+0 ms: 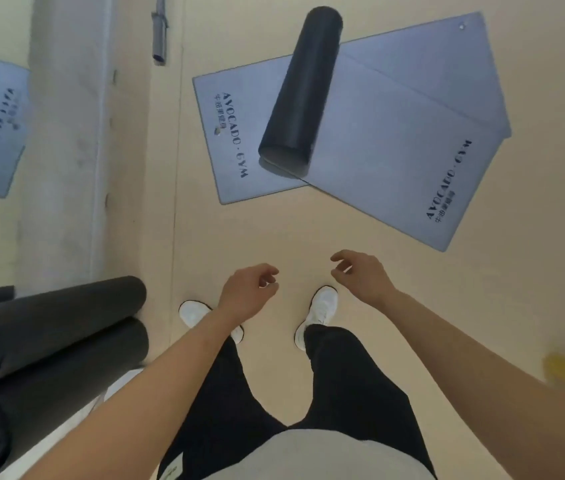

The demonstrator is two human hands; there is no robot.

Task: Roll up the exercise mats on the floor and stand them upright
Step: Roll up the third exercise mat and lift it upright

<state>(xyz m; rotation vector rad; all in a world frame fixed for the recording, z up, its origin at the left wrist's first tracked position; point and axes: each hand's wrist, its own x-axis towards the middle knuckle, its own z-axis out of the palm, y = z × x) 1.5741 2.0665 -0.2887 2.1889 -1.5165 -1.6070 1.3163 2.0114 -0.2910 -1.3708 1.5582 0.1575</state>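
Both hands hang in front of me above the floor, and neither touches a mat. The left hand has its fingers loosely curled toward the thumb with a small gap between them, and it holds nothing. The right hand is the same: slack, half-curled fingers with air between them and the thumb.

The flat grey mats lie well ahead of my fingertips, with bare floor between. The right mat is ahead and to the right of the right hand, its near corner the closest part to that hand. It overlaps the left mat, which lies ahead of the left hand and further off. Both have dark lettering along one short end.

A black roll sits across the overlap, beyond both hands. I cannot tell whether it stands or lies there.

Two more black rolls are to the left of the left hand, close beside my left forearm, touching each other.

My white shoes are on the floor below the hands.
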